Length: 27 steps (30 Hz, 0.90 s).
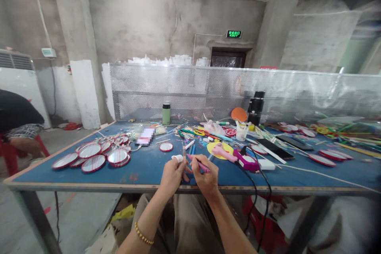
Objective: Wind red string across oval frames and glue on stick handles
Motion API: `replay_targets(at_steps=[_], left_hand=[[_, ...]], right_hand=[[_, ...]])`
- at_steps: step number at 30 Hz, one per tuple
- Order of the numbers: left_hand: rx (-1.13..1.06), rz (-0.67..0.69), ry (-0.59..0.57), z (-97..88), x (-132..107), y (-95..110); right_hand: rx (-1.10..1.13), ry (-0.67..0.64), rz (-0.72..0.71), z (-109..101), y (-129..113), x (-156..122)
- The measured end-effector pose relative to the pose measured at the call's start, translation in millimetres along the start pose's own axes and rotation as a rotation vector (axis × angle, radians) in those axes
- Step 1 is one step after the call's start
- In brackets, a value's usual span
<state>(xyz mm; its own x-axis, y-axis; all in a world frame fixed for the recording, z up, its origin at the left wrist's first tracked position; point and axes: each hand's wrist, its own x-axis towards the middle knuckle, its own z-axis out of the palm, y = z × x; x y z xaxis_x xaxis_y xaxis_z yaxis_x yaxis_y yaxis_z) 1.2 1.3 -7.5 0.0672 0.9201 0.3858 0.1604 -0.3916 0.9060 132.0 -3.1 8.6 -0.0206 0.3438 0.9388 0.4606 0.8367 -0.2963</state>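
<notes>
Nearest, the left hand (173, 172), below a gold bead bracelet (143, 233), pinches a narrow flat strip (184, 152) upright above the front edge of the blue surface (143, 174). Beside it, the right hand (207, 174) grips a pink pen (203, 165), its tip near the strip. Work on this piece looks under way rather than finished; any marks on it are too small to make out. Just beyond lie blue pens (192, 150); to the right, a purple corded device (248, 161). Red-rimmed discs (90, 151) are heaped at left, one small disc (166, 147) apart from them; whether these are done or waiting, I cannot tell. Farther back stand a green bottle (166, 114) and a black thermos (256, 108) before a perforated metal screen (166, 83).
</notes>
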Motion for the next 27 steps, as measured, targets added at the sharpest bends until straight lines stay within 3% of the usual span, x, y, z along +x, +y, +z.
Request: replay_targets(at_steps=[27], left_hand=[[0.08,0.04,0.023,-0.9,-0.4,-0.8]], right_hand=[[0.009,-0.102,-0.05,-0.9,0.1,-0.6]])
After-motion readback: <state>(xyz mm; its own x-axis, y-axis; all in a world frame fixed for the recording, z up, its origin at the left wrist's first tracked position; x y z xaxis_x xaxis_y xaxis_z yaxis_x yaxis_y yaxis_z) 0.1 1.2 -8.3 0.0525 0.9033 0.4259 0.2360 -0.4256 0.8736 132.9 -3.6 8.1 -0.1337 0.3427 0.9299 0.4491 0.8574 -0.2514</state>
